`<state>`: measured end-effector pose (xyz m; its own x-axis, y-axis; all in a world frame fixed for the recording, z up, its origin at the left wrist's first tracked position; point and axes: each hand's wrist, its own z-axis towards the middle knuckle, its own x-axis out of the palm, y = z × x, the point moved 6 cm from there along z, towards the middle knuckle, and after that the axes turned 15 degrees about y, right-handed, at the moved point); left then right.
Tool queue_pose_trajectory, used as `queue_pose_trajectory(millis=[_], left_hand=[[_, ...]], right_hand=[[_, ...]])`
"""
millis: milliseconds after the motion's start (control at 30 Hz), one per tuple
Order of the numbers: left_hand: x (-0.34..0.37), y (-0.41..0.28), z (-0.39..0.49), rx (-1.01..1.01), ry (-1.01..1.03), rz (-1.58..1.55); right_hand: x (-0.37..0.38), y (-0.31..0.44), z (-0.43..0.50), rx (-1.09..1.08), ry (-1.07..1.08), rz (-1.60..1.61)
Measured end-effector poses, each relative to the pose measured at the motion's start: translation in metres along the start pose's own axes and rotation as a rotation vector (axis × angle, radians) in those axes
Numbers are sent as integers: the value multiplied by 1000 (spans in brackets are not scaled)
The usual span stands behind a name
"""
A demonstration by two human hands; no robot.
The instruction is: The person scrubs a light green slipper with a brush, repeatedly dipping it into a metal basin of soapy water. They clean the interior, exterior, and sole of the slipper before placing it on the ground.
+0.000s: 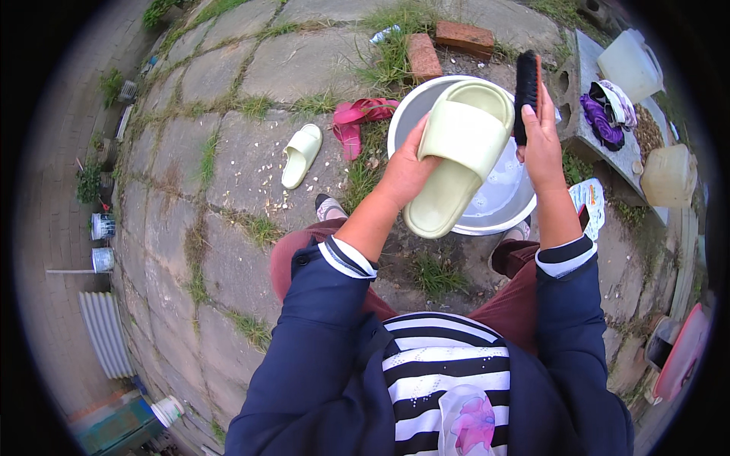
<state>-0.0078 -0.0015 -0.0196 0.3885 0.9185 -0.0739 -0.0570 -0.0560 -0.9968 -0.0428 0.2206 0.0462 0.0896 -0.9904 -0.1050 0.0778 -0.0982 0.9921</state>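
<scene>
My left hand (412, 165) grips a pale green slide sandal (466, 137) by its strap side, the fingers partly hidden in the foot opening. The sandal is held up over a grey basin (406, 122) with a white rim, and its sole end hangs past the near edge. Soapy water (497, 191) shows in the basin. In my right hand (542, 142) is a scrubbing brush (527, 94) with black bristles and an orange-red back, held upright beside the sandal and apart from it. The matching pale green slide (302, 155) lies on the paving to the left.
Pink sandals (359, 122) lie left of the basin, with two red bricks (465, 39) behind it. A stone slab (593, 122) at right bears purple cloth (604, 121) and plastic jugs (668, 175). A printed plastic bag (588, 205) lies near my right forearm. Grass grows between the paving slabs (239, 159).
</scene>
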Motion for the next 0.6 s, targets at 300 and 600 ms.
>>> queue_pose_trajectory(millis=[300, 600], left_hand=[[-167, -63, -55, -91, -670, -238], [-303, 110, -167, -460, -680, 165]], right_hand=[[10, 16, -5, 15, 51, 243], [35, 18, -6, 74, 122, 244]])
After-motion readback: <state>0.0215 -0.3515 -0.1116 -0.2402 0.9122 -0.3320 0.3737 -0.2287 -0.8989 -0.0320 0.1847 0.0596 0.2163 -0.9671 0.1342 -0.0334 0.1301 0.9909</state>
